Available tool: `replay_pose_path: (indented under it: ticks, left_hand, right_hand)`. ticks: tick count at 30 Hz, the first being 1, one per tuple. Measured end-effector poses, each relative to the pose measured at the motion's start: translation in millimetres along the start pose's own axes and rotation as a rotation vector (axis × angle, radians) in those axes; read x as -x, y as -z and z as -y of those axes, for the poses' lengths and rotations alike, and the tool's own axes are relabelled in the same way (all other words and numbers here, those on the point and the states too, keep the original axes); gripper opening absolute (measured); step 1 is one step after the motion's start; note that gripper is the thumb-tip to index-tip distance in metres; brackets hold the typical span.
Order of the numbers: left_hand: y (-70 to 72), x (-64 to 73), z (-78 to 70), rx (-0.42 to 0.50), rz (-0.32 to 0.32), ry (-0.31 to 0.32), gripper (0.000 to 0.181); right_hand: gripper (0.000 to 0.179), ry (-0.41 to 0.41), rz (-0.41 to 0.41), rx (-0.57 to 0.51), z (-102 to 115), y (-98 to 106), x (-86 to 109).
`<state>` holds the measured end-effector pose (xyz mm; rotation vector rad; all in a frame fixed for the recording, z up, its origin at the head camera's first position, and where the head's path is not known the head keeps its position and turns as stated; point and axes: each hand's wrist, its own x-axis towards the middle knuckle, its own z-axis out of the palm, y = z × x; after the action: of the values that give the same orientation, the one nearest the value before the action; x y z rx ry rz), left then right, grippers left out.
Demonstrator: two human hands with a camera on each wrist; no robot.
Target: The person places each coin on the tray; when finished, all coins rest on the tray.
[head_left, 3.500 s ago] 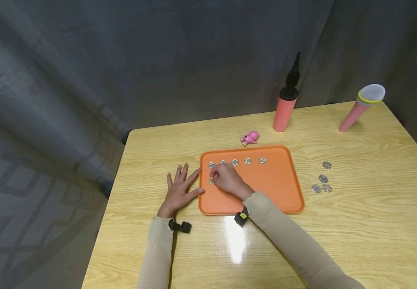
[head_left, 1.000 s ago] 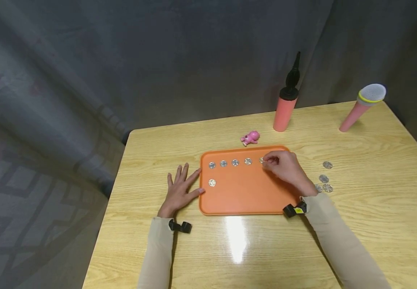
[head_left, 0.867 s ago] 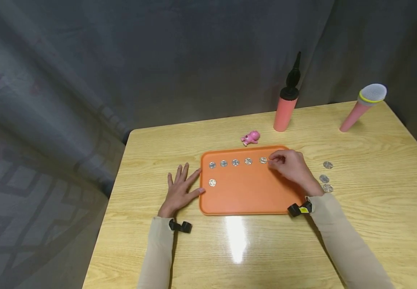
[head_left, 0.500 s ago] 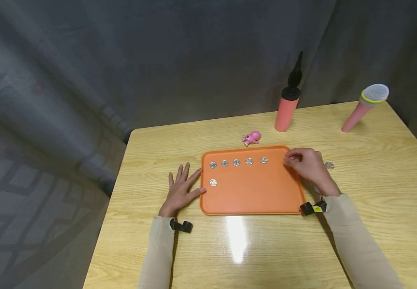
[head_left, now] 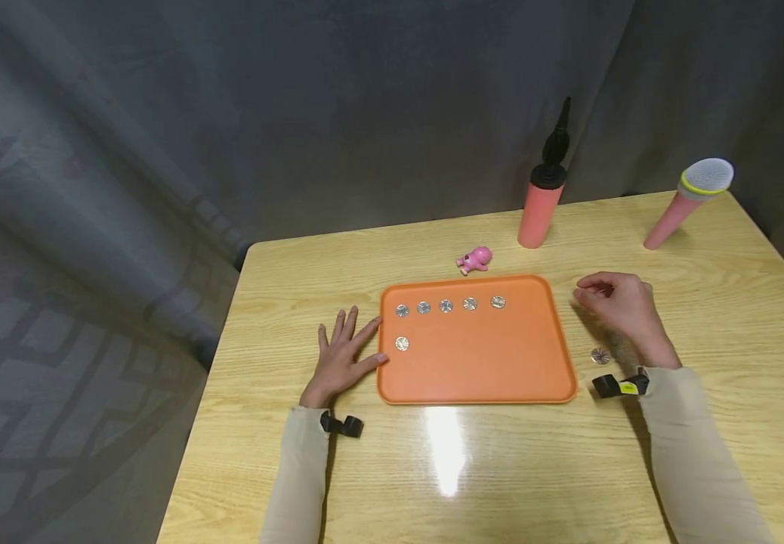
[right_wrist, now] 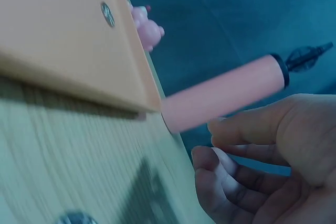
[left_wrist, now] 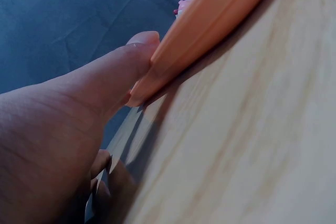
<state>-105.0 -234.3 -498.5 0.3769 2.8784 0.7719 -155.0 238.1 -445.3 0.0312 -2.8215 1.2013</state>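
In the head view, my left hand (head_left: pixel 337 366) lies on the table with fingers spread, thumb and index fingertip at the left rim of an orange tray (head_left: pixel 480 399). The left wrist view shows the thumb against the tray's wall (left_wrist: pixel 184 51). Several silver patterned discs (head_left: pixel 446 306) form a row along the tray's far side; a single disc (head_left: pixel 402 344) sits below the leftmost. My right hand (head_left: pixel 619 306) hovers right of the tray, fingers loosely bent, nothing visible between thumb and index finger. Beneath it a loose disc (head_left: pixel 600 356) shows on the table; the hand hides others.
Behind the tray lies a small pink figurine (head_left: pixel 475 260). A pink hand pump (head_left: pixel 541 208) with a black nozzle stands at the table's back edge. Further right is a pink toy microphone (head_left: pixel 680 204). A dark curtain (head_left: pixel 392 113) hangs behind the wooden table (head_left: pixel 283 295).
My right hand withdrew from the lower-left disc, went to the row's right end, then moved right off the tray to above the loose discs. The left hand stays in place.
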Motion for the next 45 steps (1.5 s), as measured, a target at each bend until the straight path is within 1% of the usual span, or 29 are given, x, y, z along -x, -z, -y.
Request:
replay_pose_path:
  ticks: [6,10,14,18,22,28,34,37,41,45]
  left_hand:
    - [0.2,-0.6,-0.9,0.005,-0.003,-0.001,0.072]
    - [-0.2,-0.6,-0.7,0.008,-0.002,-0.001,0.072]
    - [-0.9,-0.8,0.1,0.005,-0.007,-0.008,0.071]
    - [-1.0,-0.7,0.3,-0.002,0.000,0.000,0.072]
    - [-0.5,-0.4,-0.5,-0.001,-0.007,-0.008,0.072]
    - [-0.2,0.0,-1.1,-0.002,0.000,-0.009,0.072]
    - [-0.2,0.1,-1.1,-0.008,-0.006,-0.012,0.072]
    - [-0.9,-0.2,-0.5,-0.012,-0.009,-0.010,0.072]
    - [-1.4,-0.4,0.3,-0.014,-0.008,-0.007,0.072]
    - [-1.0,-0.2,0.0,-0.014,-0.009,-0.005,0.072]
  right_hand:
    - [0.024,-0.017,-0.039,0.003,-15,11,2.1]
    - [0.024,-0.028,-0.058,0.043,-25,16,3.1]
    - [0.024,-0.048,-0.054,0.079,-34,21,4.5]
    - [0.022,-0.059,-0.037,0.104,-41,24,6.3]
    - [0.021,-0.065,-0.022,0.126,-46,25,7.4]
    - [0.026,-0.070,0.016,0.126,-50,25,8.2]
    - [0.031,-0.064,0.054,0.167,-49,25,10.9]
    - [0.027,-0.057,0.037,0.193,-47,23,12.1]
    - [0.021,-0.075,0.016,0.202,-44,20,12.3]
    - [0.019,-0.090,0.014,0.212,-42,18,11.8]
